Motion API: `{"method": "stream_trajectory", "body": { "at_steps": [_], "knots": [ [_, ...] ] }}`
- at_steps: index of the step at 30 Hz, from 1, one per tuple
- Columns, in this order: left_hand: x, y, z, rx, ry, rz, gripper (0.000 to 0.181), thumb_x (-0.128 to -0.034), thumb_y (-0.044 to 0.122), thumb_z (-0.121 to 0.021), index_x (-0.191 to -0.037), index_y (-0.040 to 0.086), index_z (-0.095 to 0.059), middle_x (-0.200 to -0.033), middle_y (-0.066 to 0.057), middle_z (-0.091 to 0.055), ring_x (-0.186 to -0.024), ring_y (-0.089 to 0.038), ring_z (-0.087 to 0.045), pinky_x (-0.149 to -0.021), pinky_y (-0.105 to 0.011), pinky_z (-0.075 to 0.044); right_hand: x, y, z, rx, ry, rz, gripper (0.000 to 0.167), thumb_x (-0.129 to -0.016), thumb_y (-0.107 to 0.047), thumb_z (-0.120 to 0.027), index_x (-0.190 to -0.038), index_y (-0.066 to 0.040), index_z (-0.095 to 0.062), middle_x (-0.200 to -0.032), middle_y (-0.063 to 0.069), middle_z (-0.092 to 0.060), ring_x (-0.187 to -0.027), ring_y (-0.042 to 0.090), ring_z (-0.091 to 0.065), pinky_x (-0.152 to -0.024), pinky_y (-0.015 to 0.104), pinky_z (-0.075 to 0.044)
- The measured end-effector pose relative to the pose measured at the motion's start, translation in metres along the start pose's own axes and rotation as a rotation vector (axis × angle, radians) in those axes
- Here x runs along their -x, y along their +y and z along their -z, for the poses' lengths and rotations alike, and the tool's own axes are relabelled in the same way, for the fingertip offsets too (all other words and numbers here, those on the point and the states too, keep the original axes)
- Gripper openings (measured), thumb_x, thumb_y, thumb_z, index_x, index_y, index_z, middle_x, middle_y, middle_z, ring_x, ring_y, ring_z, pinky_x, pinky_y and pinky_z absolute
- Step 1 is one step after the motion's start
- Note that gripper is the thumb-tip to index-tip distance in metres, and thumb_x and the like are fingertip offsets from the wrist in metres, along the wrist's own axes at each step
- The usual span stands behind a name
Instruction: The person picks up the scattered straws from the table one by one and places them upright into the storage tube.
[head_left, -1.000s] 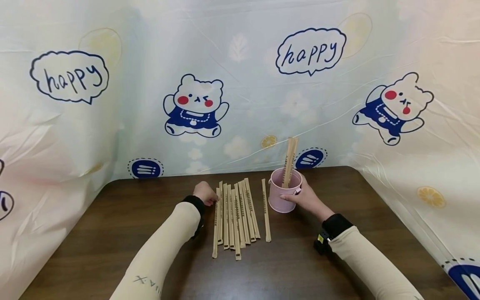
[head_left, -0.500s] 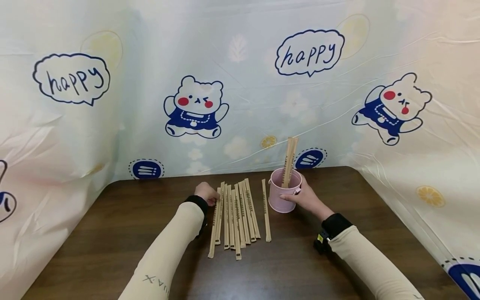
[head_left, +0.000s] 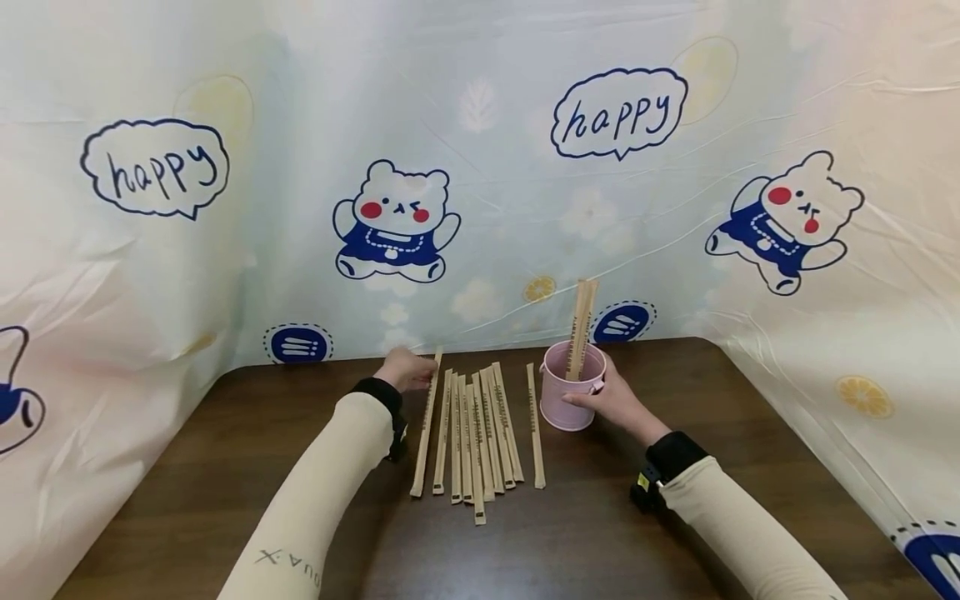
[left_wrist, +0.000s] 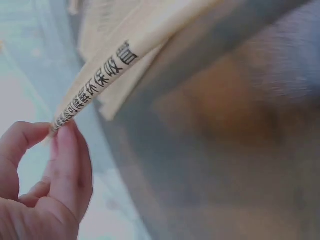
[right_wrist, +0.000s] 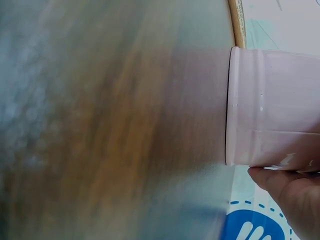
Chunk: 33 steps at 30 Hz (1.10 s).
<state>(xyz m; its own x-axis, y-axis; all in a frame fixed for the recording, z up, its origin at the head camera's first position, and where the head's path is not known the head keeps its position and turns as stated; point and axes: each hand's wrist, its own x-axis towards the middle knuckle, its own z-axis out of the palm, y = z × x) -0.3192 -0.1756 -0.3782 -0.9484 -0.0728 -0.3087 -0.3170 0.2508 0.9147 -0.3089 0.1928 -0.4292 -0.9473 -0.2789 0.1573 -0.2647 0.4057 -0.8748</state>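
Note:
Between thumb and fingertips, my left hand (head_left: 406, 369) pinches one paper-wrapped straw (head_left: 424, 433) near its far end. Dark printed characters run along this straw in the left wrist view, where the left hand (left_wrist: 55, 180) holds its tip. My right hand (head_left: 621, 406) grips a small pink bucket (head_left: 557, 404) at its right side, the thumb on its front. Several wrapped straws (head_left: 583, 321) stand in the bucket, leaning against its rim. The right wrist view shows the bucket (right_wrist: 285, 100) lying sideways in the picture, with part of the right hand (right_wrist: 295, 195) against it.
A loose row of several wrapped straws (head_left: 480, 450) lies on the brown table (head_left: 570, 533), right of the held one. One single straw (head_left: 535, 429) lies apart, between that row and the bucket. A printed cloth (head_left: 495, 208) hangs behind the table.
My left hand has drawn the leftmost straw away from the row, leftward and up, leaving a gap. The right hand and bucket have stayed in place.

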Motion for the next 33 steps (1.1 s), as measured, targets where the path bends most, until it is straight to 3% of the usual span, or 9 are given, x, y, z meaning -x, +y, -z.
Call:
{"method": "stream_trajectory", "body": {
  "at_steps": [2,4,6,9,15,20,27,33],
  "knots": [
    [0.000,0.010,0.001,0.033,0.001,-0.024,0.058,-0.0963,0.002,-0.058,-0.147,-0.017,-0.038,-0.107,-0.018,-0.062,-0.079,-0.013,-0.063,-0.090,-0.034,-0.063,0.001,0.000,0.000,-0.002,0.001,0.002,0.104,-0.084,-0.015,-0.084,-0.159,0.002,-0.014,-0.156,0.031,-0.036,-0.142,0.046,-0.042,-0.121,0.063,-0.036],
    [0.001,0.021,0.000,0.062,0.007,-0.046,0.044,-0.0949,0.001,-0.058,-0.134,-0.019,-0.052,-0.099,-0.011,-0.061,-0.075,-0.011,-0.062,-0.099,-0.038,-0.060,0.000,0.001,0.001,0.001,0.006,0.006,0.104,-0.084,-0.016,-0.084,-0.159,0.002,-0.014,-0.156,0.030,-0.037,-0.142,0.045,-0.043,-0.122,0.062,-0.036],
    [0.003,0.032,-0.002,0.089,0.013,-0.076,0.041,-0.0950,0.000,-0.057,-0.132,-0.018,-0.056,-0.097,-0.011,-0.062,-0.077,-0.012,-0.062,-0.108,-0.043,-0.056,0.000,0.001,0.001,0.009,0.009,0.008,0.104,-0.084,-0.017,-0.084,-0.159,0.002,-0.015,-0.155,0.031,-0.038,-0.141,0.045,-0.043,-0.121,0.062,-0.036],
    [0.009,0.050,-0.004,0.098,0.028,-0.137,0.039,-0.0968,0.002,-0.057,-0.131,-0.016,-0.058,-0.102,-0.013,-0.065,-0.078,-0.010,-0.064,-0.110,-0.042,-0.054,0.000,0.001,-0.001,0.024,0.010,0.013,0.105,-0.084,-0.018,-0.085,-0.158,0.003,-0.015,-0.154,0.032,-0.038,-0.140,0.046,-0.044,-0.121,0.063,-0.037],
    [0.022,0.091,-0.008,0.122,0.098,-0.245,0.034,-0.0993,0.008,-0.060,-0.128,-0.010,-0.065,-0.126,-0.023,-0.067,-0.088,-0.013,-0.068,-0.104,-0.036,-0.058,0.001,-0.001,-0.002,0.009,0.018,0.028,0.104,-0.083,-0.016,-0.085,-0.158,0.004,-0.016,-0.153,0.032,-0.039,-0.140,0.046,-0.044,-0.120,0.063,-0.037],
    [0.030,0.131,-0.019,0.178,0.129,-0.335,0.032,-0.1002,0.010,-0.063,-0.129,-0.003,-0.067,-0.130,-0.024,-0.068,-0.101,-0.020,-0.071,-0.100,-0.032,-0.060,0.002,0.000,-0.002,0.002,0.017,0.035,0.103,-0.083,-0.014,-0.085,-0.158,0.004,-0.016,-0.154,0.032,-0.038,-0.140,0.047,-0.043,-0.120,0.064,-0.036],
    [0.052,0.175,-0.047,0.239,0.076,-0.468,0.032,-0.1000,0.014,-0.067,-0.128,0.000,-0.068,-0.129,-0.021,-0.069,-0.109,-0.024,-0.071,-0.100,-0.030,-0.059,0.002,0.002,-0.002,0.014,0.019,0.031,0.103,-0.083,-0.016,-0.085,-0.158,0.004,-0.016,-0.153,0.032,-0.039,-0.139,0.046,-0.045,-0.120,0.063,-0.038],
    [0.067,0.190,-0.077,0.272,-0.007,-0.596,0.029,-0.1007,0.010,-0.065,-0.125,-0.005,-0.068,-0.127,-0.025,-0.069,-0.107,-0.026,-0.072,-0.102,-0.033,-0.059,0.001,0.001,-0.002,0.018,0.027,0.047,0.103,-0.083,-0.013,-0.085,-0.157,0.005,-0.017,-0.152,0.032,-0.040,-0.139,0.047,-0.045,-0.119,0.062,-0.039]
  ]
}}
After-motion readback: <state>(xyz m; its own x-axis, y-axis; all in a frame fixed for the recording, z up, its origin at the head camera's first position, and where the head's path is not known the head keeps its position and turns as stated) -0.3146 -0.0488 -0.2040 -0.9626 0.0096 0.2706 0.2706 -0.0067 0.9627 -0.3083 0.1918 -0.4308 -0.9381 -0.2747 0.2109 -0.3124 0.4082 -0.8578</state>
